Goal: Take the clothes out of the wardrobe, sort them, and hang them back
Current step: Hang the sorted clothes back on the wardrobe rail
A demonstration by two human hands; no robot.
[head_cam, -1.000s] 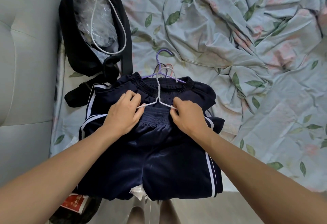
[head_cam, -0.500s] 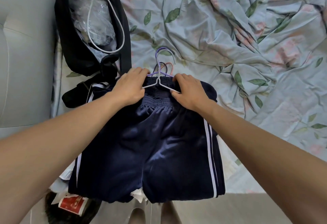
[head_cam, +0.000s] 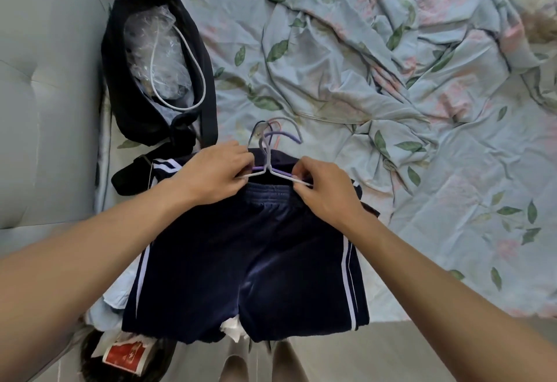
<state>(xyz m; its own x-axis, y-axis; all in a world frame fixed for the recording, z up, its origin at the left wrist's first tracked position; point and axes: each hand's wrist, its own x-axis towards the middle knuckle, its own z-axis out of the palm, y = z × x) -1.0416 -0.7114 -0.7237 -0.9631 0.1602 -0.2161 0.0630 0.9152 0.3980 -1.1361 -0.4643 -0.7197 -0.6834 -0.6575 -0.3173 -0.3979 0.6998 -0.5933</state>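
shorts [head_cam: 247,264] flat on bed [head_cam: 422,170], waistband away from body | hanger [head_cam: 272,172] crosswise over waistband | left hand [head_cam: 214,175], right hand [head_cam: 325,190] each pinch a hanger arm, equally near

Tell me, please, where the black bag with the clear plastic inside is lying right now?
In the head view the black bag lies upper left on the floral bedsheet, against the pale padded headboard, just beyond the left hand.

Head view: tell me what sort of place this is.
Most likely a bedroom. A rumpled leaf-print bedsheet covers a bed, a padded headboard stands beside it, and both hands work navy shorts on wire hangers.
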